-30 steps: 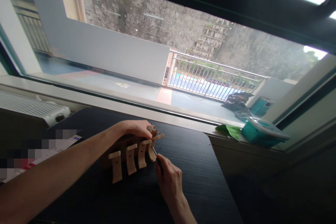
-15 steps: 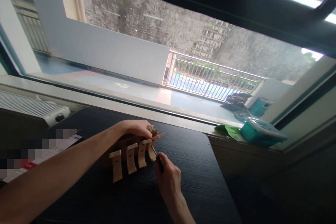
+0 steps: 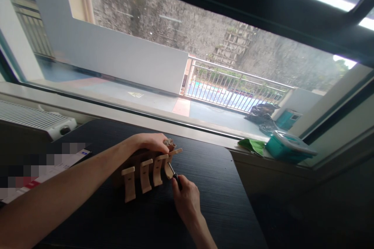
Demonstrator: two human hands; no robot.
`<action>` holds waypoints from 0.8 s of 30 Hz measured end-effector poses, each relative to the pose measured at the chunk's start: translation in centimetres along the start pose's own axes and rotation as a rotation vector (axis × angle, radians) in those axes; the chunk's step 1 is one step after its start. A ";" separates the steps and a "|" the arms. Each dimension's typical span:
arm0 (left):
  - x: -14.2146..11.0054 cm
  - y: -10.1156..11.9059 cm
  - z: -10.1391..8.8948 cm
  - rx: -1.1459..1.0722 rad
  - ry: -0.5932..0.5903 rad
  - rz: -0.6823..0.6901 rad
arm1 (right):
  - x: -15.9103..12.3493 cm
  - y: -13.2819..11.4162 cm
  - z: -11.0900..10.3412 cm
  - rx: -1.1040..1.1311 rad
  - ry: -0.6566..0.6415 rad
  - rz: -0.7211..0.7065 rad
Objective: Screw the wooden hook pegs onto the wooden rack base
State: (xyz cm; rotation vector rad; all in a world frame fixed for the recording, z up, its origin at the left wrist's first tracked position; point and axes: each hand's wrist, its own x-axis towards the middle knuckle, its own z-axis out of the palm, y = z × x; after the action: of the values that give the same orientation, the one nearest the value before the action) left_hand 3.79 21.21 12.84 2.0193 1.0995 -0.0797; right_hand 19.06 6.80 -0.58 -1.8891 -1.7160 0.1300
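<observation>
A wooden rack (image 3: pixel 134 160) with several curved, pale wooden hooks (image 3: pixel 129 186) along its near side rests on the dark table. My left hand (image 3: pixel 152 142) is closed over the top of its right end, beside a rough, bark-like end piece (image 3: pixel 168 144). In my right hand (image 3: pixel 187 196) is a screwdriver (image 3: pixel 177 182) with a black handle, gripped between thumb and fingers. Its metal shaft slants up and left to the rightmost hook (image 3: pixel 168 169), where the tip meets the front face. Whether a screw sits under the tip is too small to tell.
The black table (image 3: pixel 216 186) stands against a window sill (image 3: pixel 204 134). On the sill are a green cloth (image 3: pixel 251 146) and a teal box with a clear lid (image 3: pixel 288 148). A white radiator (image 3: pixel 37 120) is at the left, and a printed sheet (image 3: pixel 62 167) lies near my left forearm.
My right hand has turned slightly on the screwdriver, whose tip stays at the rightmost hook. My left hand and the rack hold still; the view has shifted a little.
</observation>
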 end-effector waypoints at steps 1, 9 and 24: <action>-0.1 0.1 0.0 0.001 0.000 -0.001 | 0.1 -0.1 -0.1 0.028 -0.027 0.026; -0.3 0.4 0.1 0.003 0.008 -0.027 | -0.1 -0.5 0.0 -0.188 0.045 -0.112; 0.0 0.0 0.1 -0.003 0.003 -0.003 | 0.7 -0.6 -0.8 0.067 -0.145 0.025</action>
State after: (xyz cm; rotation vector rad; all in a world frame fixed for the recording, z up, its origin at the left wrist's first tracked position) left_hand 3.81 21.20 12.75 2.0164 1.1034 -0.0767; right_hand 19.02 7.23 0.59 -1.8925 -1.7592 0.3376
